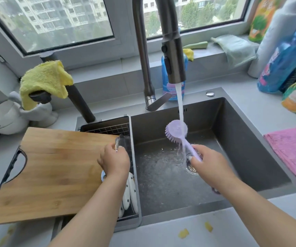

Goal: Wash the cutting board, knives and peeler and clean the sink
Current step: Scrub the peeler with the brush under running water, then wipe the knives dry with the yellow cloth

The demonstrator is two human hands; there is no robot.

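The right hand grips the handle of a lilac brush, whose round head is held up under the tap's stream, bristles turned to the left. Water runs down over the head and handle into the sink, whose wet floor shows froth around the drain just beneath the hand.

The left hand is curled round a small shiny tool, with a metal end sticking up above the fingers and a pale blue bit showing below the wrist; whether it is the peeler I cannot tell. It is held over the wire basket set in the sink's left part, where white handles with dark rivets lie beside the forearm.

The board lies flat to the left, partly on the counter and partly over the basket, its cut-out handle to the far left.

A yellow cloth hangs over a dark spout behind it, beside a white cup. A pink cloth lies on the counter right of the sink. Bottles and a green cloth stand along the sill. Yellow scraps lie on the near counter.
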